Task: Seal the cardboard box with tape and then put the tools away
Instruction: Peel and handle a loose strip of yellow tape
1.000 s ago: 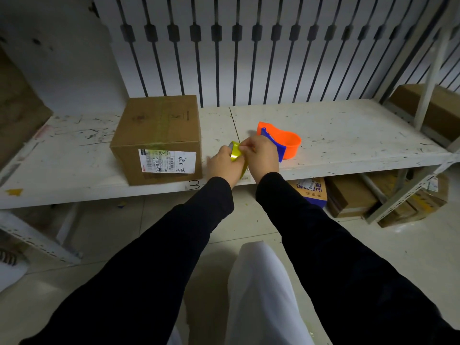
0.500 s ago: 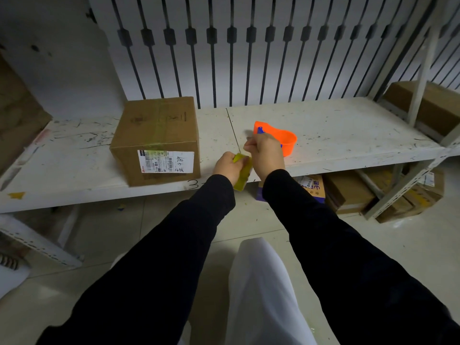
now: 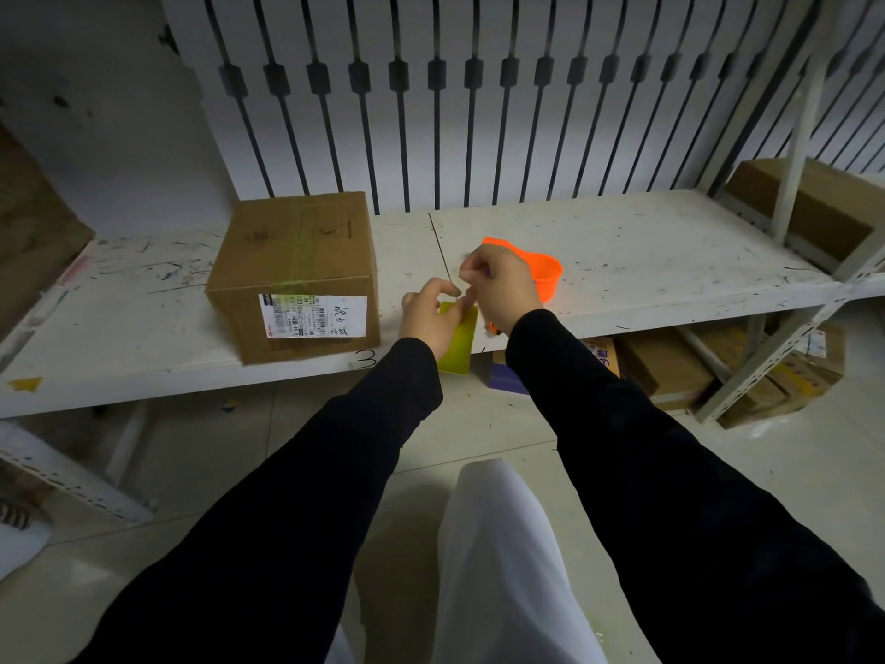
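Note:
A brown cardboard box [image 3: 297, 275] stands on the white shelf [image 3: 646, 261], left of middle, with a yellowish tape band over its top and a white label on its front. My right hand [image 3: 500, 292] is closed around the orange tape dispenser [image 3: 548, 277], which it mostly hides. My left hand [image 3: 428, 318] is just left of it and pinches a yellow-green strip of tape [image 3: 459, 345] that hangs down past the shelf's front edge. The two hands almost touch, to the right of the box.
Several cardboard boxes [image 3: 665, 371] lie on the floor under the shelf at the right. Another box [image 3: 814, 208] sits on the neighbouring rack behind a white upright post [image 3: 799, 122]. A scrap of yellow tape [image 3: 24, 384] sticks to the shelf's left front edge.
The tape strip has been drawn out longer from the dispenser. My left hand has moved down and slightly away from my right hand, which has risen a little.

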`<action>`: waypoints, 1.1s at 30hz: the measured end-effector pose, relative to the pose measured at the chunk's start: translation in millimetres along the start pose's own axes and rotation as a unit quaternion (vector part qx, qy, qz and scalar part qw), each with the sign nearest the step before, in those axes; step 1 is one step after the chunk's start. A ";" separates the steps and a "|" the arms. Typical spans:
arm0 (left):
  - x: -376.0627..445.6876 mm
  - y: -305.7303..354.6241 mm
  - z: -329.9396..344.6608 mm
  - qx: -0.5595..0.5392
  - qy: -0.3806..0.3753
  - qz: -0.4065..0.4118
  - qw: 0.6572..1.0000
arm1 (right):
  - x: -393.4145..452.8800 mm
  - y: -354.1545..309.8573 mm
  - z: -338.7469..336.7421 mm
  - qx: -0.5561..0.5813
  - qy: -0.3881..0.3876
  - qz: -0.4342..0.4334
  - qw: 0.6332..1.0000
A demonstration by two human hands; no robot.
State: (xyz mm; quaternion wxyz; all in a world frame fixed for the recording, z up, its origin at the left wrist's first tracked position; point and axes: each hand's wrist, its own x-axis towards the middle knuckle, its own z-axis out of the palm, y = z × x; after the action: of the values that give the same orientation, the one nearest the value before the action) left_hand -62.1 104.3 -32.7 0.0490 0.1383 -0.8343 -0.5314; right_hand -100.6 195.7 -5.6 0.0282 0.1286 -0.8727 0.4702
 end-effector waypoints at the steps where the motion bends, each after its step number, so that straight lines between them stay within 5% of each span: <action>1: 0.3 0.8 -1.9 -0.020 0.003 0.000 1.000 | -0.4 -1.5 -0.2 0.004 -0.003 -0.003 1.000; 6: 0.3 7.1 -13.4 -0.066 -0.014 0.055 0.996 | -1.2 -4.6 0.0 0.015 -0.005 -0.019 1.000; 17: 3.1 12.5 -19.3 -0.137 -0.019 0.015 0.990 | -5.9 -2.8 -5.3 0.090 0.012 0.011 0.996; 27: 8.4 3.2 -20.3 -0.083 0.067 0.017 0.994 | -8.4 4.5 2.1 0.274 0.015 0.101 0.956; 33: 5.1 5.3 -22.8 -0.048 0.086 0.020 0.995 | -6.0 4.2 8.4 0.253 0.030 0.150 0.955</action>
State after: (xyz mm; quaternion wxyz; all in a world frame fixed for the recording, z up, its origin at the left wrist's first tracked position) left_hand -62.6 85.0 -18.4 0.1377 0.1639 -0.8034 -0.5556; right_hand -95.3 192.2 -14.7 -0.0500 -0.0153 -0.7329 0.6783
